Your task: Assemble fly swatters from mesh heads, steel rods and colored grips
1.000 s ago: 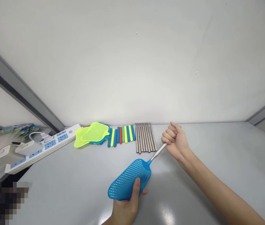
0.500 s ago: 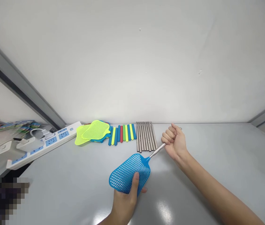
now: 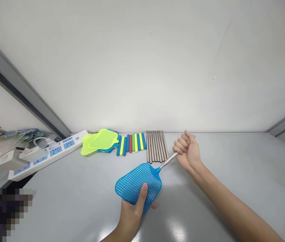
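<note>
A blue perforated fly swatter head [image 3: 139, 181] is gripped from below by my left hand [image 3: 133, 213], thumb on top and the fingers mostly hidden behind it. From its neck a thin metal rod [image 3: 169, 160] slants up to the right. My right hand [image 3: 188, 151] is wrapped round that rod in a fist, and the rod's tip shows just beyond the fingers. Close to my right hand lies a row of several metal tubes [image 3: 156, 146]. Left of them are several coloured handle grips [image 3: 132, 143] in blue, yellow, red and green.
Yellow and blue swatter heads [image 3: 103, 139] are stacked near the wall. A white power strip [image 3: 56, 151] with plugs runs along the left of the grey table [image 3: 69, 201]. Plastic-wrapped items [image 3: 6, 137] lie beyond it. A pixelated patch covers the lower left corner.
The swatter head has turned slightly, its far end shifting a little up and left with my left hand. My right hand stays almost in place on the rod.
</note>
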`<state>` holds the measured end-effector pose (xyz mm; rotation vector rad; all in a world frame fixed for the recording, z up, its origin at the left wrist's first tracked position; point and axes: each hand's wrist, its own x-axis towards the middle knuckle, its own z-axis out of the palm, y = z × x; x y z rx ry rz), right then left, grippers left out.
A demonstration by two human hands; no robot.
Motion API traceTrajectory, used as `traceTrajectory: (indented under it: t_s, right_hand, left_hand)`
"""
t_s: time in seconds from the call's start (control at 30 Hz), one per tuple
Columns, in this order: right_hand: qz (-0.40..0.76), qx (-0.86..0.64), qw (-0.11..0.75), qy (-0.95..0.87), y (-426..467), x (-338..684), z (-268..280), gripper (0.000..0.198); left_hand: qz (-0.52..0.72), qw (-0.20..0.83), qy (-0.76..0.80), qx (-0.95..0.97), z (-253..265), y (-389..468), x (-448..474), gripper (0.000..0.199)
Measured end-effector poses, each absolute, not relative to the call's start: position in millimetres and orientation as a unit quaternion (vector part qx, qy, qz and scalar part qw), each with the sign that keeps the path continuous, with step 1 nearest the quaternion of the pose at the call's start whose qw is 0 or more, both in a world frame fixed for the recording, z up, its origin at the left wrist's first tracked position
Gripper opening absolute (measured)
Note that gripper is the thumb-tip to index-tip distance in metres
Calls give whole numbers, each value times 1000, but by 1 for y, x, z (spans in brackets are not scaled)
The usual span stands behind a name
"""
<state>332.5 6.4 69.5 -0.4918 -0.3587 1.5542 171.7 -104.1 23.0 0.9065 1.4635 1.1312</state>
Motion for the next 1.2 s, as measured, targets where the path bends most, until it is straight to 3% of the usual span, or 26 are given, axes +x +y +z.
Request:
traceTrajectory:
  t_s: [0.6,1.2]
  right_hand:
    - [687,-189,675,-191,4,334,74,33]
    - [601,-243,714,-265,-2,328,83,28]
  left_hand:
    - [463,567,561,386,14,-99,165,29]
    - [456,557,572,393,17,-97,166,32]
